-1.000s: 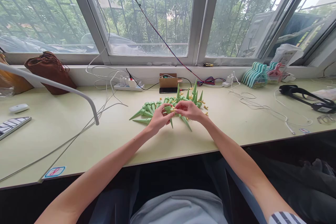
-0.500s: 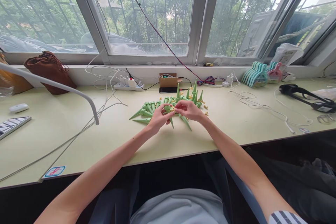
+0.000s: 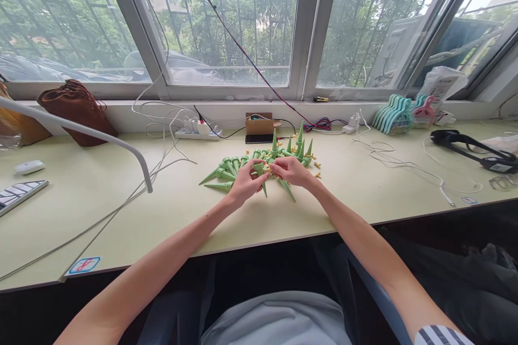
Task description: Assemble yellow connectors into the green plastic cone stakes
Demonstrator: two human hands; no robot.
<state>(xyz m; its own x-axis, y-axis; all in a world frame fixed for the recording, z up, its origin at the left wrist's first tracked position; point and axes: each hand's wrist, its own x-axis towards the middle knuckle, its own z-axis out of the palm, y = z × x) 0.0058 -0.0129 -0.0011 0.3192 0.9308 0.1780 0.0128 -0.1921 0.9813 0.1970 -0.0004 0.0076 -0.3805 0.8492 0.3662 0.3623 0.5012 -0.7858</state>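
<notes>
My left hand (image 3: 245, 181) is closed round a green plastic plant watering spike (image 3: 259, 170), its pointed end slanting down toward the desk. Against the upper part of that spike, my right hand (image 3: 290, 169) pinches a small yellow valve piece (image 3: 267, 168), partly covered by the fingertips. Several green spikes (image 3: 227, 167) lie fanned out to the left of my hands. Others stand point up behind them, among them one tall spike (image 3: 274, 144). Loose yellow valves (image 3: 317, 165) are scattered at the right of the pile.
A small cardboard box (image 3: 259, 125) and a dark phone (image 3: 259, 139) sit behind the pile. A white power strip (image 3: 199, 133) and cables lie at the back. Left is a white lamp arm (image 3: 133, 148); right are plastic hangers (image 3: 392, 116) and a black headset (image 3: 473, 148).
Both hands stay in almost the same place over the desk. The fingers of my right hand have shifted slightly at the yellow valve; the spike in my left hand has barely moved.
</notes>
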